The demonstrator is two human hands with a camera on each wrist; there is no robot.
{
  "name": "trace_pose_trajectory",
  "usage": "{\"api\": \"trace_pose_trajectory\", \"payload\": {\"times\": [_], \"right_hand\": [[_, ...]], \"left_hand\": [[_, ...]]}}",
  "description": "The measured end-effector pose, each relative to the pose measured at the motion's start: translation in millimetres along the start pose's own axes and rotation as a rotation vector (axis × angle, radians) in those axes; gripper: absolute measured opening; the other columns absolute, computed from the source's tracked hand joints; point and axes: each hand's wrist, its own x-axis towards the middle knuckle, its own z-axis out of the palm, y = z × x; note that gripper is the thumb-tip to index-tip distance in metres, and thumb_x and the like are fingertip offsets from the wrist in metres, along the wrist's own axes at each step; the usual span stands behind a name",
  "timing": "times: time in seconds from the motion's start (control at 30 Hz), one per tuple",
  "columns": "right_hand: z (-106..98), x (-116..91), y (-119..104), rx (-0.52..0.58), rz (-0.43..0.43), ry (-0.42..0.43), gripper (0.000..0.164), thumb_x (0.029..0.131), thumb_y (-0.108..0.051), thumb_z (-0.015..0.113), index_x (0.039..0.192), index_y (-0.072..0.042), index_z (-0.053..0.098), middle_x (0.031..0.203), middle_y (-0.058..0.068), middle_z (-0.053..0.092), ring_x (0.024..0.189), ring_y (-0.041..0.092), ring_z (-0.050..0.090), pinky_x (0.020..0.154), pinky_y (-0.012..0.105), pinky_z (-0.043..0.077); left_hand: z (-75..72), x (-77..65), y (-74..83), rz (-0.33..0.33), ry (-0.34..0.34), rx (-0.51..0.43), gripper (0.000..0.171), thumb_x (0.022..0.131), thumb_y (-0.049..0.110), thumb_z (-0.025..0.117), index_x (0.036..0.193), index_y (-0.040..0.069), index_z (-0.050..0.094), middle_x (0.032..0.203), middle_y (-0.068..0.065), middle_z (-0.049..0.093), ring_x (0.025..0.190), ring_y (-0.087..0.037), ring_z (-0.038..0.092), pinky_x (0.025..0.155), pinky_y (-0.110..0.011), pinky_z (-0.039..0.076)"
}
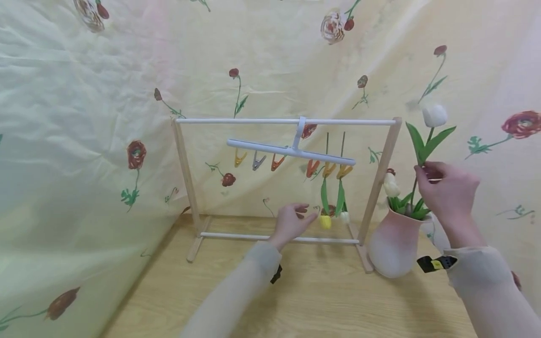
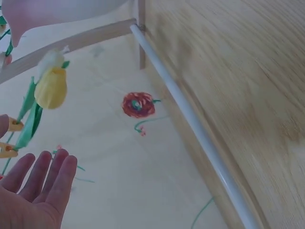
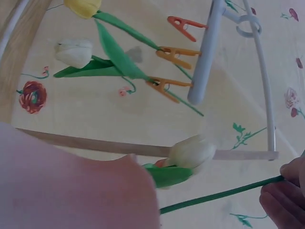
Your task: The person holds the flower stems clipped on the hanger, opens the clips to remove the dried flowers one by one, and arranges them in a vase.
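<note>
My right hand (image 1: 454, 192) pinches the green stem of a white artificial tulip (image 1: 434, 115), upright over the vase (image 1: 395, 249). In the right wrist view, the stem (image 3: 219, 194) runs down behind the vase's pink rim, which hides its lower end. My left hand (image 1: 292, 221) holds nothing, its fingers loosely extended below the hanger (image 1: 270, 149), near a hanging yellow tulip (image 1: 325, 221). That tulip and a white tulip (image 3: 74, 52) hang head down from two yellow-orange clips (image 3: 177, 56). In the left wrist view, the yellow bloom (image 2: 51, 89) is above the fingertips.
Another white tulip (image 1: 391, 184) stands in the vase. The hanger hooks onto the top bar (image 1: 236, 121) of a wooden rack (image 1: 186, 178); several other clips (image 1: 258, 162) hang from it. A low white rod (image 2: 190, 126) joins the rack's feet. Floral cloth (image 1: 84, 117) surrounds the table (image 1: 321, 300).
</note>
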Motion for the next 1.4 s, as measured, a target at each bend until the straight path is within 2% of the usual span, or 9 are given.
{"api": "trace_pose_trajectory", "payload": {"times": [0.03, 0.1, 0.17, 0.27, 0.4, 0.57, 0.87, 1.17, 1.4], "right_hand": [[0.8, -1.8, 3.5, -0.011, 0.01, -0.024, 0.031, 0.098, -0.016, 0.07, 0.114, 0.01, 0.076, 0.098, 0.035, 0.075, 0.071, -0.042, 0.03, 0.117, 0.04, 0.04], [2.1, -6.0, 9.3, -0.039, 0.028, -0.077, 0.033, 0.099, -0.017, 0.069, 0.116, 0.011, 0.074, 0.098, 0.037, 0.074, 0.066, -0.026, 0.057, 0.115, 0.065, 0.034], [3.6, -10.3, 14.7, -0.073, 0.042, -0.125, 0.035, 0.1, -0.018, 0.068, 0.117, 0.012, 0.073, 0.099, 0.037, 0.074, 0.07, 0.007, 0.077, 0.109, 0.069, 0.035], [5.2, -17.7, 20.0, -0.127, 0.051, -0.185, 0.036, 0.1, -0.019, 0.067, 0.118, 0.012, 0.071, 0.099, 0.036, 0.075, 0.085, 0.054, 0.074, 0.09, 0.057, 0.048], [6.7, -26.0, 22.5, -0.155, 0.056, -0.246, 0.033, 0.099, -0.019, 0.07, 0.114, 0.011, 0.072, 0.096, 0.034, 0.076, 0.08, 0.05, 0.076, 0.065, 0.035, 0.049], [7.5, -32.1, 21.5, -0.139, 0.058, -0.301, 0.032, 0.097, -0.017, 0.072, 0.112, 0.011, 0.071, 0.096, 0.034, 0.076, 0.08, 0.049, 0.076, 0.052, 0.028, 0.053], [8.3, -40.4, 23.8, -0.148, 0.077, -0.378, 0.034, 0.097, -0.015, 0.073, 0.115, 0.013, 0.069, 0.098, 0.035, 0.076, 0.081, 0.049, 0.076, 0.061, 0.053, 0.063], [8.3, -49.5, 34.7, -0.13, 0.046, -0.376, 0.032, 0.096, -0.015, 0.073, 0.115, 0.011, 0.071, 0.095, 0.033, 0.077, 0.077, 0.047, 0.077, 0.056, 0.046, 0.062], [-0.2, -50.5, 30.2, -0.174, 0.09, -0.317, 0.039, 0.099, -0.025, 0.067, 0.117, 0.008, 0.074, 0.097, 0.03, 0.078, 0.082, 0.046, 0.077, 0.064, 0.033, 0.054]], "left_hand": [[2.1, 1.4, 2.0, -0.002, -0.004, -0.007, 0.047, 0.097, 0.041, 0.078, 0.134, 0.013, 0.072, 0.128, -0.008, 0.076, 0.104, -0.022, 0.075, 0.082, -0.029, 0.063], [6.6, 4.3, 6.1, -0.016, -0.002, -0.03, 0.048, 0.097, 0.041, 0.078, 0.135, 0.013, 0.072, 0.13, -0.008, 0.075, 0.105, -0.021, 0.074, 0.083, -0.03, 0.063], [10.9, 7.4, 9.4, -0.033, 0.02, -0.054, 0.048, 0.097, 0.041, 0.079, 0.136, 0.014, 0.071, 0.131, -0.008, 0.075, 0.106, -0.021, 0.074, 0.084, -0.031, 0.063], [16.2, 12.7, 13.5, -0.059, 0.076, -0.085, 0.049, 0.097, 0.038, 0.079, 0.137, 0.013, 0.07, 0.132, -0.009, 0.075, 0.109, -0.022, 0.074, 0.088, -0.035, 0.064], [20.2, 19.6, 17.9, -0.083, 0.131, -0.106, 0.051, 0.096, 0.036, 0.079, 0.14, 0.012, 0.068, 0.132, -0.01, 0.075, 0.113, -0.027, 0.073, 0.094, -0.04, 0.063], [22.2, 26.1, 19.2, -0.098, 0.149, -0.124, 0.053, 0.096, 0.034, 0.08, 0.142, 0.011, 0.067, 0.134, -0.013, 0.074, 0.119, -0.034, 0.072, 0.098, -0.046, 0.062], [32.9, 34.3, 15.3, -0.121, 0.126, -0.141, 0.053, 0.095, 0.032, 0.082, 0.141, 0.01, 0.067, 0.134, -0.016, 0.073, 0.115, -0.031, 0.074, 0.096, -0.043, 0.063], [52.1, 36.4, 19.8, -0.13, 0.094, -0.146, 0.05, 0.096, 0.032, 0.081, 0.139, 0.008, 0.068, 0.125, -0.013, 0.077, 0.109, -0.025, 0.075, 0.094, -0.04, 0.064], [57.0, 38.3, 19.1, -0.092, 0.135, -0.174, 0.035, 0.097, 0.02, 0.08, 0.128, 0.006, 0.075, 0.106, -0.011, 0.083, 0.094, -0.02, 0.08, 0.075, -0.03, 0.066]]}}
